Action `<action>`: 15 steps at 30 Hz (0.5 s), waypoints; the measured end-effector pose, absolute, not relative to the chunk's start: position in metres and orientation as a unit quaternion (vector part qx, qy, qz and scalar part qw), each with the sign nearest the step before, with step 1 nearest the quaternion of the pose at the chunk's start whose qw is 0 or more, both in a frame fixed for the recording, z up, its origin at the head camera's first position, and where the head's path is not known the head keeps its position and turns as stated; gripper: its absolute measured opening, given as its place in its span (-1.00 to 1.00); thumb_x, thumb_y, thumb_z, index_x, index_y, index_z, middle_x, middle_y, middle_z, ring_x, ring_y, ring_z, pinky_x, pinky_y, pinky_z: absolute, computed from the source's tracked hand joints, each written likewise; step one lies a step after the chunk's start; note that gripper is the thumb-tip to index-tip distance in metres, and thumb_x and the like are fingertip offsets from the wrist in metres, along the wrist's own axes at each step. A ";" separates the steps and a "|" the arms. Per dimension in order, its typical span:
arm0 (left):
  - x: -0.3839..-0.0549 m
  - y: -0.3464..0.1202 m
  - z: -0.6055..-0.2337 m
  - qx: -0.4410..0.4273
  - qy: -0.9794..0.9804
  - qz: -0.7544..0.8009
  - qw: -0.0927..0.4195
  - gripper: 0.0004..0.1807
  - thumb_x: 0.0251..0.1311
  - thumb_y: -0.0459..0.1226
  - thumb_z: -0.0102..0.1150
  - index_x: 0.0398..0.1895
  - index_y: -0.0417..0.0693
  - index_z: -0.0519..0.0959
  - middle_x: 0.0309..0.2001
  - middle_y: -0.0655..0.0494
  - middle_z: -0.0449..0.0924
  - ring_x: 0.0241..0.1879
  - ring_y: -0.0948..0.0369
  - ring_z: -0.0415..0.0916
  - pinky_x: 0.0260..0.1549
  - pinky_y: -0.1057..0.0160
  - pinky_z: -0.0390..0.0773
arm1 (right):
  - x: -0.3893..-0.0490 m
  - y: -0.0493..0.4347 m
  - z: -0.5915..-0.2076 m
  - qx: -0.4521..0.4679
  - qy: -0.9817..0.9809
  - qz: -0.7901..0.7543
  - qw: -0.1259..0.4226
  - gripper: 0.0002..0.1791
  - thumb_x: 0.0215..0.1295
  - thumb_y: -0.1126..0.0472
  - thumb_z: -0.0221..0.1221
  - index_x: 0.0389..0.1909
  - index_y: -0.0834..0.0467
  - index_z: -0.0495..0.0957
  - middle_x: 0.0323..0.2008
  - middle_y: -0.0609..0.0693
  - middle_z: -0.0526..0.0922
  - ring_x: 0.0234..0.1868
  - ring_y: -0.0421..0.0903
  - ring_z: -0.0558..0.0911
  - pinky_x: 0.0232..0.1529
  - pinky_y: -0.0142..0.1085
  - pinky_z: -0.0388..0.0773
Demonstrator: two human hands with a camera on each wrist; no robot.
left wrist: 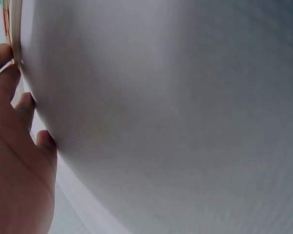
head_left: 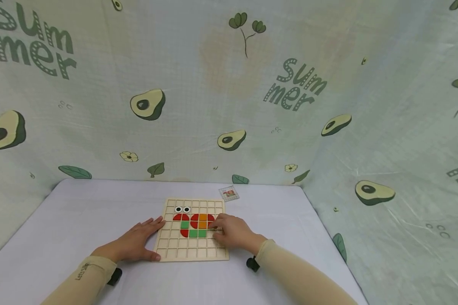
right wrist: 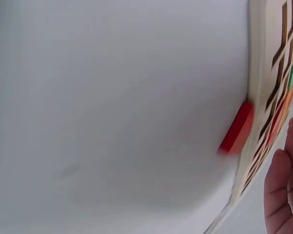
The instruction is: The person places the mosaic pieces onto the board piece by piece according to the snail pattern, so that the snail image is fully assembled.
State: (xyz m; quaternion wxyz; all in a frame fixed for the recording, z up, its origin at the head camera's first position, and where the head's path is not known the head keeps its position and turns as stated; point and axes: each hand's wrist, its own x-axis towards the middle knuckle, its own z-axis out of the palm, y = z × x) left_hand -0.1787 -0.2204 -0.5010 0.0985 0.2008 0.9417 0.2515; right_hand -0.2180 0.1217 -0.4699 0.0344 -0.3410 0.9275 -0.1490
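A light wooden grid board (head_left: 191, 254) lies on the white cloth with coloured tiles set in its squares. Two eye tiles (head_left: 182, 209) sit above red quarter-round tiles (head_left: 181, 217), orange tiles (head_left: 203, 221) and green tiles (head_left: 197, 233). My left hand (head_left: 137, 240) rests at the board's left edge, fingers spread and thumb at the lower corner. Over the right part of the board is my right hand (head_left: 233, 231), its bent fingertips close to the tiles beside the orange and green ones. I cannot tell whether a tile is between those fingertips.
A small picture card (head_left: 229, 193) lies behind the board's back right corner. In the right wrist view a red piece (right wrist: 238, 129) lies on the cloth against the board's edge. Fabric printed with avocados (head_left: 147, 104) hangs behind and on the right.
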 end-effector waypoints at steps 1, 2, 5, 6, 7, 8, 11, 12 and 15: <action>-0.179 -0.220 -0.502 0.201 0.942 0.252 0.098 0.22 -0.26 0.18 0.57 0.48 -0.22 0.26 0.51 -0.15 0.12 0.46 -0.25 0.00 0.37 -0.32 -0.01 | -0.217 0.128 -0.469 -0.333 0.929 -0.155 0.039 -0.72 0.27 0.15 0.26 0.00 -0.04 0.71 -0.14 -0.20 0.59 -0.37 -0.32 0.47 -0.36 -0.44 0.49; -0.179 -0.220 -0.502 0.200 0.942 0.251 0.099 0.22 -0.26 0.18 0.57 0.48 -0.21 0.26 0.51 -0.15 0.12 0.46 -0.25 0.00 0.38 -0.31 -0.01 | -0.217 0.135 -0.468 -0.325 0.931 -0.161 0.042 -0.72 0.27 0.15 0.27 -0.01 -0.03 0.71 -0.14 -0.20 0.59 -0.41 -0.32 0.47 -0.38 -0.44 0.48; -0.179 -0.221 -0.502 0.199 0.943 0.249 0.099 0.22 -0.26 0.18 0.57 0.48 -0.21 0.26 0.51 -0.15 0.11 0.46 -0.25 -0.01 0.37 -0.32 -0.01 | -0.216 0.155 -0.470 -0.294 0.938 -0.178 0.054 -0.71 0.25 0.15 0.29 0.00 -0.02 0.70 -0.15 -0.22 0.58 -0.47 -0.32 0.46 -0.41 -0.45 0.48; -0.179 -0.221 -0.502 0.199 0.943 0.249 0.099 0.22 -0.26 0.18 0.57 0.48 -0.21 0.26 0.52 -0.14 0.11 0.46 -0.24 -0.01 0.37 -0.32 -0.02 | -0.215 0.162 -0.471 -0.285 0.939 -0.183 0.058 -0.71 0.25 0.15 0.30 0.00 -0.02 0.70 -0.16 -0.22 0.58 -0.47 -0.32 0.46 -0.40 -0.44 0.48; -0.179 -0.221 -0.501 0.198 0.943 0.249 0.099 0.22 -0.26 0.18 0.57 0.48 -0.21 0.26 0.52 -0.14 0.11 0.46 -0.25 -0.01 0.37 -0.32 -0.02 | -0.215 0.168 -0.473 -0.278 0.940 -0.187 0.060 -0.70 0.23 0.16 0.31 0.00 -0.01 0.70 -0.18 -0.22 0.57 -0.47 -0.32 0.46 -0.40 -0.43 0.49; -0.179 -0.221 -0.501 0.199 0.943 0.249 0.099 0.22 -0.26 0.18 0.57 0.48 -0.21 0.26 0.52 -0.14 0.11 0.46 -0.25 -0.02 0.37 -0.33 -0.02 | -0.215 0.173 -0.474 -0.273 0.941 -0.189 0.064 -0.69 0.22 0.15 0.32 0.01 -0.01 0.70 -0.18 -0.23 0.57 -0.46 -0.32 0.45 -0.39 -0.43 0.48; -0.178 -0.221 -0.499 0.199 0.942 0.251 0.100 0.22 -0.25 0.18 0.57 0.48 -0.21 0.26 0.52 -0.14 0.11 0.46 -0.25 -0.02 0.37 -0.33 -0.02 | -0.213 0.184 -0.478 -0.268 0.939 -0.200 0.079 -0.66 0.19 0.14 0.37 0.02 -0.01 0.69 -0.21 -0.23 0.56 -0.44 -0.31 0.46 -0.39 -0.42 0.49; -0.178 -0.221 -0.499 0.199 0.942 0.251 0.101 0.22 -0.25 0.18 0.57 0.48 -0.21 0.26 0.51 -0.14 0.11 0.46 -0.25 -0.02 0.37 -0.33 -0.01 | -0.212 0.186 -0.478 -0.272 0.937 -0.203 0.082 -0.65 0.19 0.14 0.38 0.02 0.00 0.69 -0.21 -0.23 0.56 -0.44 -0.31 0.46 -0.40 -0.42 0.49; -0.178 -0.220 -0.498 0.197 0.943 0.250 0.101 0.22 -0.25 0.17 0.57 0.48 -0.21 0.26 0.51 -0.15 0.12 0.46 -0.25 -0.01 0.37 -0.33 -0.01 | -0.211 0.187 -0.481 -0.280 0.933 -0.207 0.091 -0.63 0.20 0.11 0.39 0.05 -0.02 0.69 -0.22 -0.25 0.54 -0.44 -0.31 0.46 -0.42 -0.43 0.49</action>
